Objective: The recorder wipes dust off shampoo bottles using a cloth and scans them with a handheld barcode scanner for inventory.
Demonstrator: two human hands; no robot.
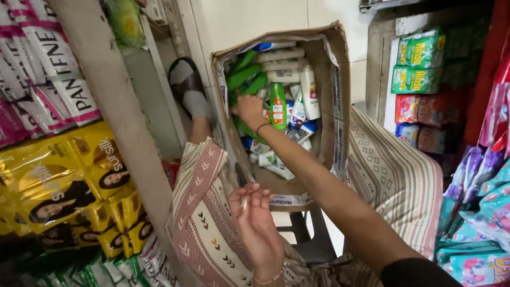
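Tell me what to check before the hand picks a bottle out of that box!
1. Right hand inside the cardboard box: ok, it rests among the green bottles.
2. Grip closed on a bottle: cannot tell, the fingers are partly hidden.
3. Left hand steadying the box: ok, fingers at its near edge.
4. Box open on top: ok, flaps spread.
5. Green bottle with orange label reachable: ok, just beside the right hand.
6. White bottles out of the way: ok, they lie farther back.

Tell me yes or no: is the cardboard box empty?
No. The cardboard box holds many green and white bottles and tubes, and the right hand reaches in among them.
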